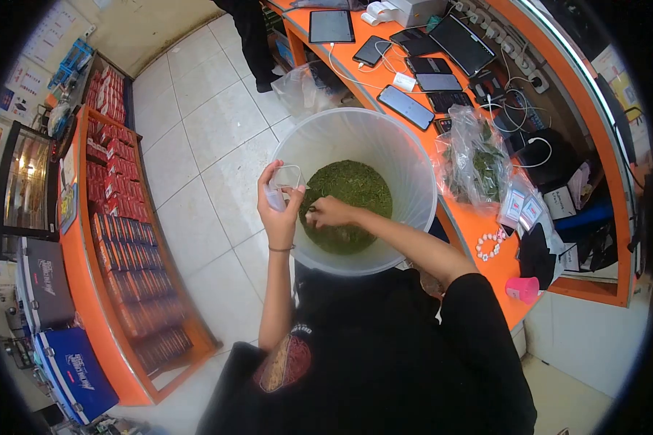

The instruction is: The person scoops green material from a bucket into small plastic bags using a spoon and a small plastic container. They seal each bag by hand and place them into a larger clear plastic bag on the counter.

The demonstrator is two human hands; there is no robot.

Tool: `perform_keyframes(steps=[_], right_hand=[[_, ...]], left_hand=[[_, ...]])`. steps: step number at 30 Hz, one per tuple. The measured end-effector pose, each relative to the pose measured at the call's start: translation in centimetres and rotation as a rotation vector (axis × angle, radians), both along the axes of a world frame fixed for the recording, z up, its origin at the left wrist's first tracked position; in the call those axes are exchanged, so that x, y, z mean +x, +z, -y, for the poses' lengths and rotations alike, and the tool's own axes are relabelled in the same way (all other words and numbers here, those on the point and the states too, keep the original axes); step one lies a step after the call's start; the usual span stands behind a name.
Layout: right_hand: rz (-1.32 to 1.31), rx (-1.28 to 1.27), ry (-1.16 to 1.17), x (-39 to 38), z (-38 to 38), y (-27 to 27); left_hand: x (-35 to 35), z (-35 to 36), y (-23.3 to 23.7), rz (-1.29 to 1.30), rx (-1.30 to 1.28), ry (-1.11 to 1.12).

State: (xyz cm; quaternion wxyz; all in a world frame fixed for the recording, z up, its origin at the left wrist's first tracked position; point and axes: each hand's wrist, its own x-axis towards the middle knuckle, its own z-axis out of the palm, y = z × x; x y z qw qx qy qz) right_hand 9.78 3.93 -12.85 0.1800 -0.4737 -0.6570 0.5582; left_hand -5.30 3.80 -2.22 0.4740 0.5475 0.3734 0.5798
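Note:
A large translucent white tub [415,156] stands in front of me, with finely chopped green leaves [359,185] covering its bottom. At the tub's left rim, my left hand [281,217] is closed on a small clear plastic bag [289,174], whose mouth is spread between thumb and fingers. My right hand [329,212] reaches inside the tub over the left part of the green leaves. Its fingers are bent together in a pinch, and what lies between them is too small to make out.
On the right, an orange counter [466,220] holds a plastic bag of leaves [475,163], phones, cables, a beaded bracelet [490,245] and a pink cup [522,289]. A shelf of boxed packs [127,250] stands left. Beyond the tub are a clear bag [305,88] and a person's leg [256,43].

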Motion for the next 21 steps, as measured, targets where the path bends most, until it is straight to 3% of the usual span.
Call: perform_keyframes(steps=[4, 9, 12, 17, 20, 21], right_hand=[[-0.129, -0.036, -0.022, 0.8, 0.6, 3.0], [-0.461, -0.306, -0.321, 7.5, 1.0, 5.5], [-0.613, -0.376, -0.366, 9.7, 1.9, 7.5], [-0.774, -0.283, -0.484, 12.4, 4.3, 10.8], [-0.816, -0.122, -0.653, 13.5, 6.5, 12.5], [-0.801, -0.007, -0.784, 13.6, 7.4, 13.4]], left_hand=[[0.3, 0.3, 0.9, 0.008, -0.028, 0.023], [0.3, 0.2, 0.8, -0.025, -0.027, 0.021], [0.4, 0.1, 0.7, -0.014, -0.010, 0.016], [0.5, 0.4, 1.0, 0.023, -0.035, 0.012], [0.8, 0.5, 1.0, -0.082, -0.021, 0.035], [0.8, 0.3, 0.6, -0.310, 0.118, 0.095]])
